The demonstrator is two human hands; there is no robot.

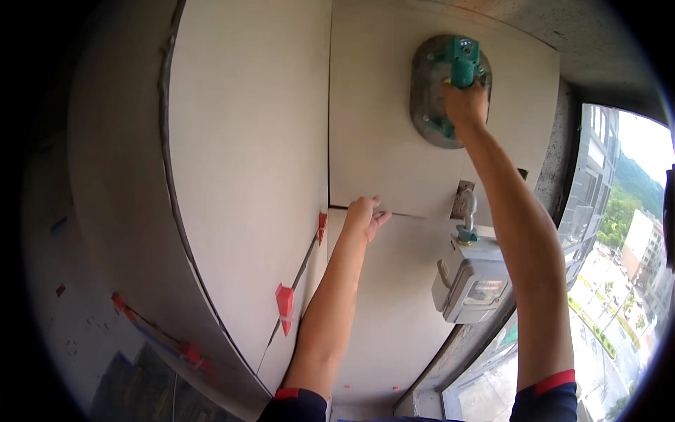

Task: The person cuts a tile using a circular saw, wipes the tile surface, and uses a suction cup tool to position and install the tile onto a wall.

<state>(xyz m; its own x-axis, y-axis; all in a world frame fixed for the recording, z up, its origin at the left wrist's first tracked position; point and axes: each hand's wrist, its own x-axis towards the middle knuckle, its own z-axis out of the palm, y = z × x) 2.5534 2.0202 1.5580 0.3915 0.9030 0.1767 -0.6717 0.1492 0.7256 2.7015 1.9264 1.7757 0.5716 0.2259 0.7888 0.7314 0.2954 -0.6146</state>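
Observation:
My right hand (465, 105) grips the green handle of a grey oval suction-cup tool (427, 91) stuck flat on the upper large pale wall tile (380, 119). My left hand (365, 214) rests with its fingers spread against the bottom edge of that tile, at the horizontal joint above the lower tile (387, 295). Both forearms reach up from the lower edge of the view.
Red plastic leveling clips (284, 301) sit in the joints between tiles, with another clip (322, 225) near my left hand. A grey meter box (470, 281) hangs under a pipe fitting (465, 211). A window (619, 281) at right overlooks streets and buildings far below.

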